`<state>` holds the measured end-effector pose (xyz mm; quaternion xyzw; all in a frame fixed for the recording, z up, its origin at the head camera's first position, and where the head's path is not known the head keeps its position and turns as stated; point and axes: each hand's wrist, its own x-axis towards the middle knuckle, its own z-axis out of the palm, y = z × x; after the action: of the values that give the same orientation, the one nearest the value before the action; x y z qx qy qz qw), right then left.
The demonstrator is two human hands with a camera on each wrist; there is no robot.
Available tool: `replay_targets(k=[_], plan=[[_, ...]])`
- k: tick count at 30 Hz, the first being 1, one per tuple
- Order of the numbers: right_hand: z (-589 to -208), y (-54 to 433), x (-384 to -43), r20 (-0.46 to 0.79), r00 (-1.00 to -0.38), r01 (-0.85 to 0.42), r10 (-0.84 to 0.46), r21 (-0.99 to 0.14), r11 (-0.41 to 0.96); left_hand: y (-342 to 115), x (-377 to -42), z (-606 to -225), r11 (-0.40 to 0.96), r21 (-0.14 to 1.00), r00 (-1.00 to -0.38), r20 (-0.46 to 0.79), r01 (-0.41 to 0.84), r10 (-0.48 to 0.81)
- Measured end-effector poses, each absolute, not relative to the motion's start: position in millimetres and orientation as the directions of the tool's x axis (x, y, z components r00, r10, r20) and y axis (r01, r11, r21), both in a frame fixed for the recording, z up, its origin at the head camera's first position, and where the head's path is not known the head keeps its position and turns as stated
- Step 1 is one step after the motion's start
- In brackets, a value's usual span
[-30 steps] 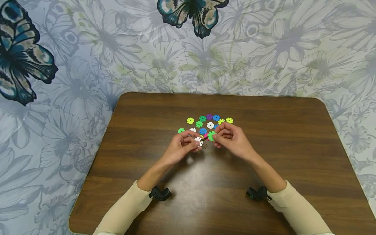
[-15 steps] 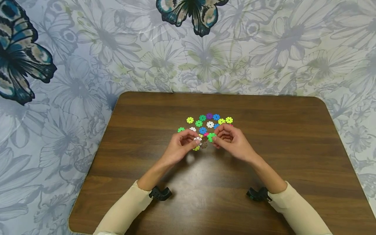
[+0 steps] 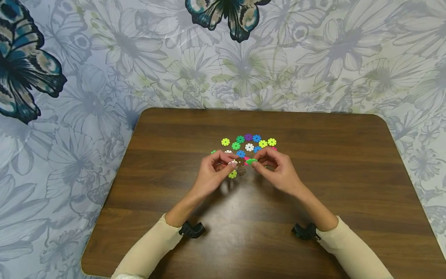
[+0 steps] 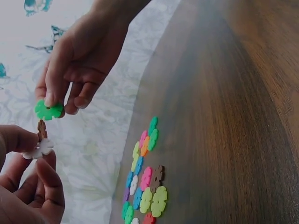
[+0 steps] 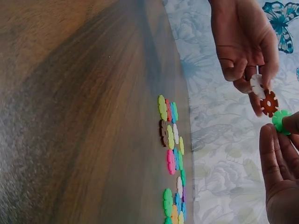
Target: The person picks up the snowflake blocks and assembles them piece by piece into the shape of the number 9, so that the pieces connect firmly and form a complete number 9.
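My left hand [image 3: 213, 173] pinches a white notched flower-shaped disc [image 4: 39, 149] between thumb and fingers. A brown notched disc [image 5: 269, 103] is slotted onto the white one and sticks out towards the right hand. Opposite it, my right hand [image 3: 280, 170] pinches a bright green notched disc [image 4: 48, 110] by its edge. In both wrist views the green disc's rim lies right by the brown disc; whether they are joined I cannot tell. Both hands are raised above the table, and fingers cover parts of the discs.
Several loose notched discs lie on the wooden table [image 3: 341, 174] beyond and below the hands, among them a purple one [image 3: 248, 137], a blue one [image 3: 256, 138] and a yellow one [image 3: 232, 174]. A flower-patterned wall covering [image 3: 313, 69] rises behind the table.
The green disc has turned from facing the head camera to nearly edge-on. The white disc has also tilted, and the left hand has risen slightly, uncovering a yellow disc on the table.
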<state>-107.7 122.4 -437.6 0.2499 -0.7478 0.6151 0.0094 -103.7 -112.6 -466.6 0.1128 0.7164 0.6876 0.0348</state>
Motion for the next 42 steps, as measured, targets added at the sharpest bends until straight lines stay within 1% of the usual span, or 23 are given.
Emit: replay_targets(k=[6, 10, 13, 17, 22, 24, 26, 28, 32, 35, 39, 42], plan=[[-441, 118, -106, 0.392, -0.857, -0.458, -0.334, -0.877, 0.147, -106, -98, -453, 0.091, 0.974, -0.967, 0.190, 0.207, 0.167], [-440, 114, -103, 0.433, -0.853, -0.493, -0.292, -0.852, 0.178, -101, -92, -436, 0.087, 0.969, -0.967, 0.216, 0.229, 0.135], [-438, 112, -101, 0.470, -0.837, -0.529, -0.280, -0.825, 0.198, -99, -89, -431, 0.094, 0.966, -0.967, 0.230, 0.241, 0.109], [-439, 113, -100, 0.499, -0.821, -0.560, -0.278, -0.799, 0.218, -98, -91, -439, 0.147, 0.958, -0.968, 0.237, 0.247, 0.087], [-441, 117, -100, 0.477, -0.824, -0.550, -0.304, -0.803, 0.229, -99, -92, -448, 0.219, 0.940, -0.964, 0.247, 0.263, 0.095], [-442, 118, -100, 0.465, -0.829, -0.541, -0.311, -0.809, 0.230, -99, -92, -449, 0.228, 0.936, -0.962, 0.251, 0.270, 0.108], [-442, 119, -100, 0.462, -0.827, -0.540, -0.321, -0.812, 0.221, -101, -92, -449, 0.209, 0.941, -0.961, 0.244, 0.266, 0.127], [-442, 120, -101, 0.463, -0.820, -0.542, -0.335, -0.816, 0.199, -102, -92, -449, 0.179, 0.952, -0.962, 0.219, 0.247, 0.163], [-444, 122, -104, 0.462, -0.807, -0.536, -0.369, -0.834, 0.128, -107, -95, -449, 0.064, 0.981, -0.959, 0.163, 0.182, 0.230], [-448, 123, -106, 0.461, -0.799, -0.527, -0.386, -0.846, 0.083, -110, -99, -450, 0.005, 0.994, -0.954, 0.102, 0.108, 0.281], [-450, 123, -107, 0.472, -0.781, -0.536, -0.409, -0.842, 0.052, -113, -103, -452, -0.007, 1.000, -0.928, -0.013, -0.016, 0.372], [-450, 121, -109, 0.491, -0.763, -0.557, -0.421, -0.829, 0.043, -114, -104, -454, -0.012, 0.996, -0.905, -0.073, -0.086, 0.419]])
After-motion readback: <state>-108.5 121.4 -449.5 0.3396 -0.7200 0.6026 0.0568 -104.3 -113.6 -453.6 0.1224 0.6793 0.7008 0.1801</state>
